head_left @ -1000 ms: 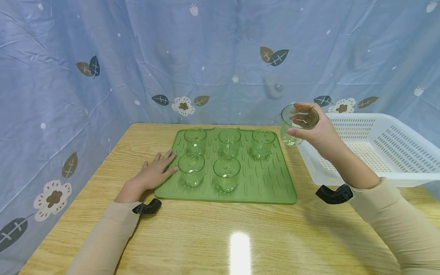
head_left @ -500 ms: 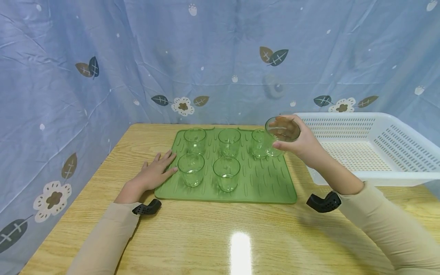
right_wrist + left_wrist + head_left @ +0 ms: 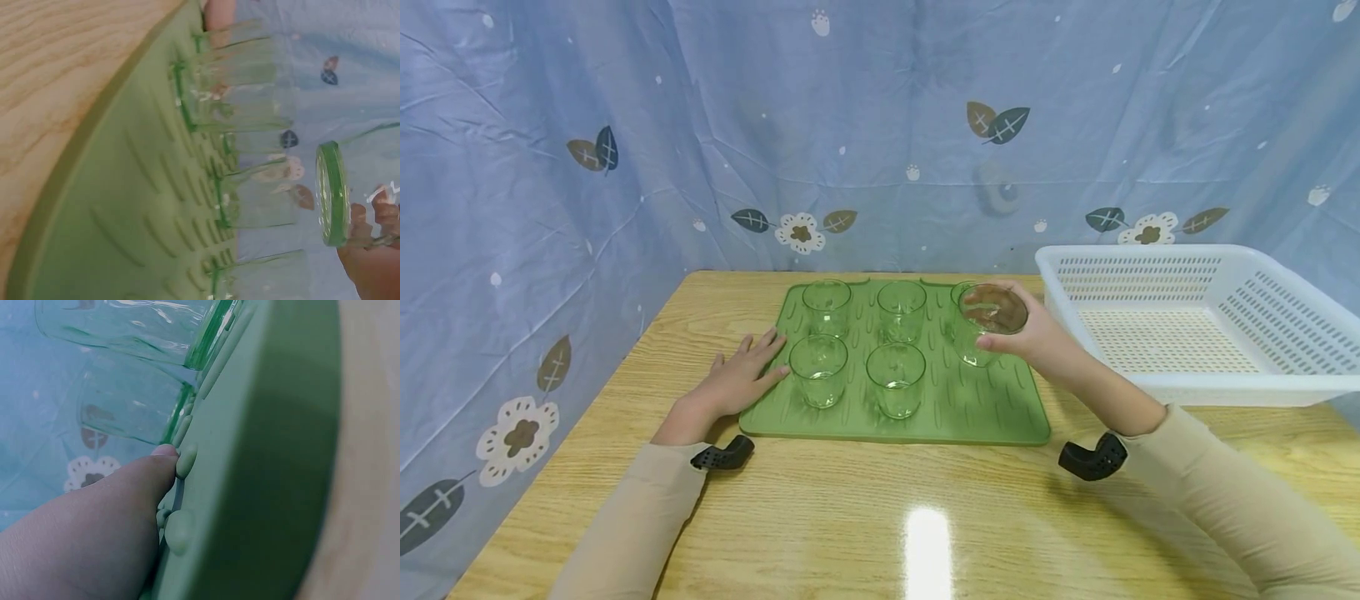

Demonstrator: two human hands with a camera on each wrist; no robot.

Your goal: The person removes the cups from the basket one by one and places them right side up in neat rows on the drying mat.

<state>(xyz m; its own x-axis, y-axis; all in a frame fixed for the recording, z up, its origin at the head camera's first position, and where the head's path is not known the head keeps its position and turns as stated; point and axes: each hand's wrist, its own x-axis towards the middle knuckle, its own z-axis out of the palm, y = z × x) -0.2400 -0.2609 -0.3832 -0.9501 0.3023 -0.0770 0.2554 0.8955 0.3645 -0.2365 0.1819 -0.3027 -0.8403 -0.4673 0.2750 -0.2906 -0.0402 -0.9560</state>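
Observation:
A clear greenish drinking glass point(image 3: 976, 350) is gripped by my right hand point(image 3: 1028, 325), thumb on the near side and fingers round the far side. In the right wrist view, the held glass point(image 3: 334, 194) hangs above the green mat point(image 3: 94, 206), its base apart from it. Behind it, a standing glass point(image 3: 958, 293) is mostly hidden. Two more glasses stand in the back row, and two in the front row, one of them a glass point(image 3: 895, 379) near the middle. My left hand point(image 3: 737, 377) rests with spread fingers on the mat's left edge, its thumb close to the front-left glass point(image 3: 817, 371).
A white plastic basket point(image 3: 1195, 389) with slotted walls stands on the right of the wooden table point(image 3: 820, 517). Blue patterned curtain point(image 3: 880, 133) hangs behind and at the sides. The mat's front right part point(image 3: 1000, 412) lies bare.
My right hand has carried the glass left and down, from beside the basket to over the mat's right part. The left hand and the standing glasses have stayed put.

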